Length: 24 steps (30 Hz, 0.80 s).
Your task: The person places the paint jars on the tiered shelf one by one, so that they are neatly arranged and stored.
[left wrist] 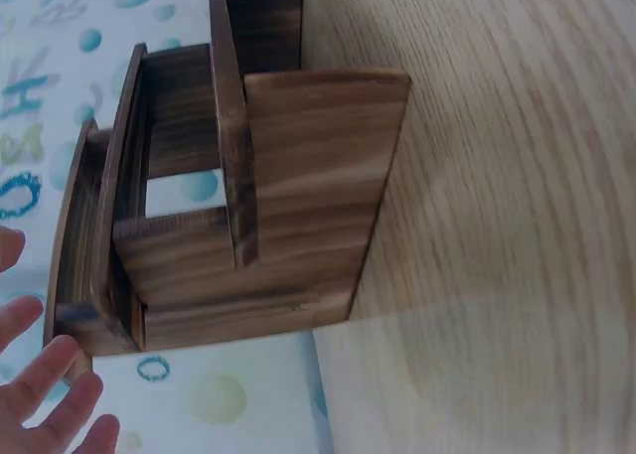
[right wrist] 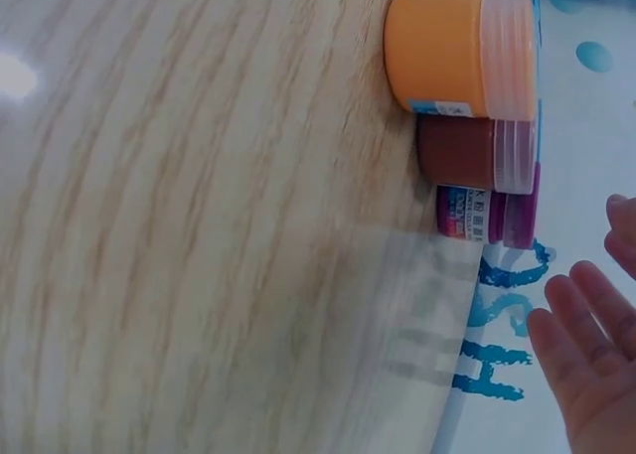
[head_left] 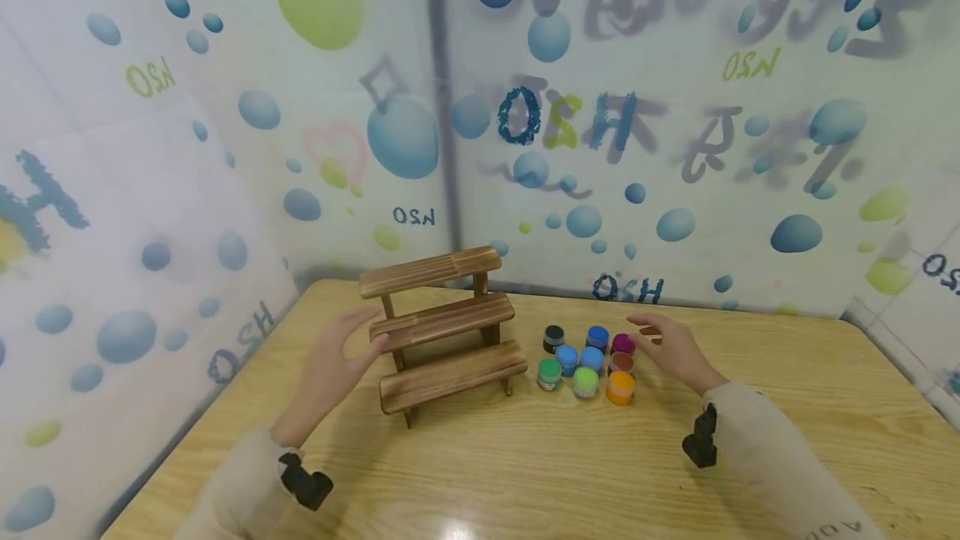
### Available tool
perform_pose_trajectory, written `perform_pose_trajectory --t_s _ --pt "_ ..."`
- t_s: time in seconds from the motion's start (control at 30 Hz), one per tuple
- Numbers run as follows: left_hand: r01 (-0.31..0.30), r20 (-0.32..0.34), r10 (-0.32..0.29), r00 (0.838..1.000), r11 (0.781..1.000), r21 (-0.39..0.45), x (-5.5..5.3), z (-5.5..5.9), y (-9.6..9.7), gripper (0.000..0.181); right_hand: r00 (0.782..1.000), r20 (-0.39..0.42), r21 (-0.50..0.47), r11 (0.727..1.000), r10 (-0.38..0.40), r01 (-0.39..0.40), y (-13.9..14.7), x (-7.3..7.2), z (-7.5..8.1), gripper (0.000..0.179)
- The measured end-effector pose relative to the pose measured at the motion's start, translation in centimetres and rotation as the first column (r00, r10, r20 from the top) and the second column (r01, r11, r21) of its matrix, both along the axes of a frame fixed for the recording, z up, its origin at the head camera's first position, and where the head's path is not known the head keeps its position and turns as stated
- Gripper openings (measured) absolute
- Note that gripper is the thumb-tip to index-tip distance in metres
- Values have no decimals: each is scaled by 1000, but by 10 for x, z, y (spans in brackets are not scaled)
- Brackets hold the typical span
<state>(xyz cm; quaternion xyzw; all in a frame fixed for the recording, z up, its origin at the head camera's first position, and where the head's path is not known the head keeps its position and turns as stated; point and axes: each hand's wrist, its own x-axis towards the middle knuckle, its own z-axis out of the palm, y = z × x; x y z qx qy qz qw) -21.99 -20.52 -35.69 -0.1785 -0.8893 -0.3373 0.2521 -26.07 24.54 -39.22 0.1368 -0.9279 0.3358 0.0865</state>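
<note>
A three-tier wooden step shelf (head_left: pixel 450 373) stands left of centre on the table, its slatted side also filling much of the left wrist view. My left hand (head_left: pixel 335 369) is at the shelf's left side, fingers spread and thumb overlapping the middle step. Right of the shelf is a cluster of small paint jars, among them an orange jar (head_left: pixel 620 388), a brown jar (right wrist: pixel 457 151), a purple jar (head_left: pixel 623 344), a green jar (head_left: pixel 549 374) and a black jar (head_left: pixel 553 338). Beside the purple jar hovers my right hand (head_left: pixel 672 350), fingers loosely extended and holding nothing.
The light wooden table (head_left: pixel 495 473) runs back to a wall covering (head_left: pixel 660 157) printed with blue and green bubbles. A black strap-like device (head_left: pixel 701 437) sits at the right wrist, another (head_left: pixel 304 482) at the left.
</note>
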Motion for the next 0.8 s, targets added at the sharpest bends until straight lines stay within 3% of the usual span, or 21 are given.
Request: perform_pose_trajectory --t_s 0.2,0.5,0.67,0.8 --pt "-43 132 29 991 993 110 4 -7 -16 42 999 12 -6 999 -38 38 2 -5 -6 35" --pt "-117 342 41 939 972 203 9 -19 -31 49 998 43 -77 996 -51 55 -1 -11 -16 35" --pt "-95 392 12 920 977 193 7 -35 -35 47 996 73 -92 994 -51 58 -3 -14 -19 37" --pt "-38 417 -55 907 977 212 7 -46 -34 44 989 133 -112 991 -58 74 -6 -15 -19 38"
